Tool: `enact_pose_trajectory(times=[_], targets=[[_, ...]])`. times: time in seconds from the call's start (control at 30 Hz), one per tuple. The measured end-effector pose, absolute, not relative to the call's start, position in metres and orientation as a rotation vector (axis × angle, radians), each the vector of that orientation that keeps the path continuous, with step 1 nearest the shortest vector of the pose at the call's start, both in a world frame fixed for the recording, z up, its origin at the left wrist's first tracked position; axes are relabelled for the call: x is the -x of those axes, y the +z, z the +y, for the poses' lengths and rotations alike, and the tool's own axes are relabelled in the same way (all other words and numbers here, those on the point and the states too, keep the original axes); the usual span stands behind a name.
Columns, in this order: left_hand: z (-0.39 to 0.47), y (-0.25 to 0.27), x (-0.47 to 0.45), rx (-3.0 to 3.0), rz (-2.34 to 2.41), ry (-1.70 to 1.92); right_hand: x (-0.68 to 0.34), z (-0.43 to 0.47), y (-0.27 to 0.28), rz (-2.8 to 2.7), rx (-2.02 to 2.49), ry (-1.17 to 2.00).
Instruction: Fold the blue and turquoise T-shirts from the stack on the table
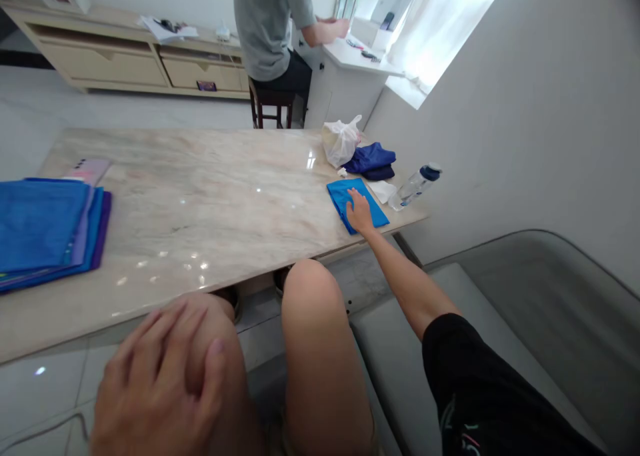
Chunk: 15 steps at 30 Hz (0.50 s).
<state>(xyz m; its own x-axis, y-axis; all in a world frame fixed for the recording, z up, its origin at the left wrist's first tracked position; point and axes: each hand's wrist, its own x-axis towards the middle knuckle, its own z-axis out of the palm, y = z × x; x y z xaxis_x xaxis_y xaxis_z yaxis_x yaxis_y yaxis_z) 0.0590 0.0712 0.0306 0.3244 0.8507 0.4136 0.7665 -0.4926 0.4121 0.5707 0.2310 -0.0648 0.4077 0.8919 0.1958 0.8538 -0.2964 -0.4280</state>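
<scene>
Clock set on the head view, 12 at its top edge.

Right hand (359,213): palm down on the folded bright-blue cloth (341,197), fingers extended and somewhat spread, thumb apart toward 9; no pinch visible. Contact beneath the palm is hidden. Forearm enters from 4; fingertips point toward 11.

Cloth: lies flat near the right end of the marble-top table (210,189), by its near edge. Long axis roughly 11 to 5, so the fingers run nearly along it. The cloth is directly under this hand, with blue showing all round.

Left hand (160,376): draped over the left knee (223,336), fingers lightly parted, no object seen in it. Cloth lies at 2 from it, well apart; the right is clearly nearer.

Bearings from the right hand: clear water bottle (415,187) between 2 and 3; crumpled navy fabric (371,157) between 12 and 1; white plastic bag (341,143) at 11; stack of folded blue and purple cloths (40,223) at 9, far side.
</scene>
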Motion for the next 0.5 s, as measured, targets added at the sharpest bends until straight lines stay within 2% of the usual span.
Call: enact_pose_trajectory(times=[0.1,0.27,0.37,0.5], targets=[[0.068,0.044,-0.074,-2.478,1.583,0.914,-0.518,0.181,-0.026,-1.330,1.914,0.195],[0.063,0.045,-0.080,-2.473,1.636,0.955,-0.369,0.022,0.003,-1.439,1.621,0.335],[0.057,0.044,-0.081,-2.471,1.677,0.943,-0.300,-0.043,-0.003,-1.561,1.760,0.066],[0.047,0.042,-0.077,-2.490,1.711,0.964,-0.287,-0.046,-0.005,-1.691,1.756,-0.096]])
